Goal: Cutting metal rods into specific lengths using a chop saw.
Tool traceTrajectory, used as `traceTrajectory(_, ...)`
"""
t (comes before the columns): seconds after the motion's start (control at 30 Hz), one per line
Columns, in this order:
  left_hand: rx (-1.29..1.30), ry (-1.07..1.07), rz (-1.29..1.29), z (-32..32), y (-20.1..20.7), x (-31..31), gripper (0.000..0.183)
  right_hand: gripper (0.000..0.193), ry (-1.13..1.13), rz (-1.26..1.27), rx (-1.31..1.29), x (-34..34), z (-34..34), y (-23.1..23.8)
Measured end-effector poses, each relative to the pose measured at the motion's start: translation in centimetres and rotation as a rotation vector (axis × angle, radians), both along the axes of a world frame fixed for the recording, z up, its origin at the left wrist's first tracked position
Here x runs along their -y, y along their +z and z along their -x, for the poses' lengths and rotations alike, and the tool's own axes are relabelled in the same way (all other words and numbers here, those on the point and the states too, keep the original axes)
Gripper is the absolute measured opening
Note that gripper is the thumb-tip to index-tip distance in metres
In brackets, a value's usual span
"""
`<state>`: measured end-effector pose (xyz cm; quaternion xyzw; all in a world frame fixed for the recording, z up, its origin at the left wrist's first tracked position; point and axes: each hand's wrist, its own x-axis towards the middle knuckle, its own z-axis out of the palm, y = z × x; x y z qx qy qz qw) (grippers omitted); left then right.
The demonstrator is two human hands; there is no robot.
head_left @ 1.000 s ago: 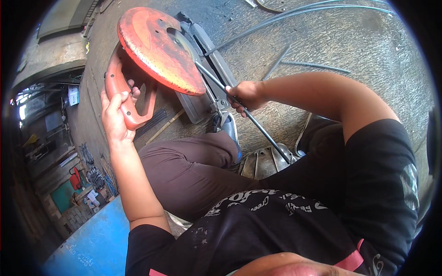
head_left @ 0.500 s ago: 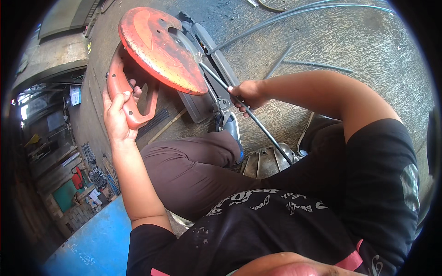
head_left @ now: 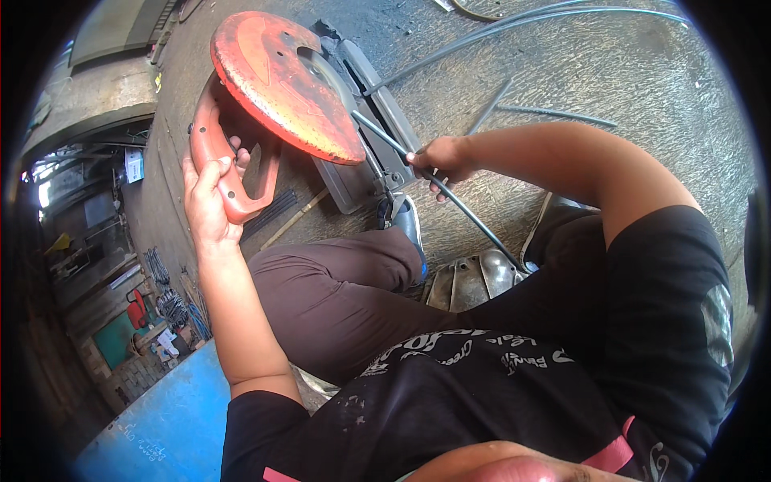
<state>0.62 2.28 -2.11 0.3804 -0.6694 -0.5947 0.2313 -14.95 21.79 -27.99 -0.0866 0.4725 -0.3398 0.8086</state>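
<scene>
My left hand (head_left: 210, 197) is wrapped round the red loop handle (head_left: 210, 140) of a chop saw. The saw's round, scuffed orange blade guard (head_left: 281, 84) tilts above its dark metal base (head_left: 377, 84), and most of the blade is hidden. With its fingers closed, my right hand (head_left: 443, 161) grips a thin grey metal rod (head_left: 482, 223). The rod's far end is beside the guard, over the saw base. Its near end reaches down to a ribbed metal casing (head_left: 464, 283) between my legs.
Long grey rods (head_left: 514, 24) stretch across the floor at the far right, with shorter cut pieces (head_left: 554, 115) nearer. Dark bars (head_left: 273, 215) and a thin stick (head_left: 297, 217) lie left of my shoe (head_left: 411, 233). A blue panel (head_left: 169, 410) stands at lower left, near shelves and coiled wire.
My right hand has shifted slightly right, and the rod's near end has swung right. The saw guard and handle have moved a little right. Small bright specks by the blade no longer show.
</scene>
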Motion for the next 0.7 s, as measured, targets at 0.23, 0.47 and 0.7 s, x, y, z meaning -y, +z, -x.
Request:
traceTrajectory(0.23, 0.086, 0.011, 0.001, -0.3, 0.2, 0.6, 0.05, 0.036, -0.058, 0.038, 0.019, -0.1, 0.7, -0.3)
traceTrajectory(0.47, 0.033, -0.013, 0.006, 0.0, 0.1, 0.5, 0.051, 0.036, -0.066, 0.028, 0.081, -0.2, 1.2, -0.6)
traceTrajectory(0.7, -0.023, -0.019, -0.019, 0.1, 0.2, 0.1, 0.052, 0.036, 0.003, 0.084, 0.114, -0.7, 1.8, -0.8)
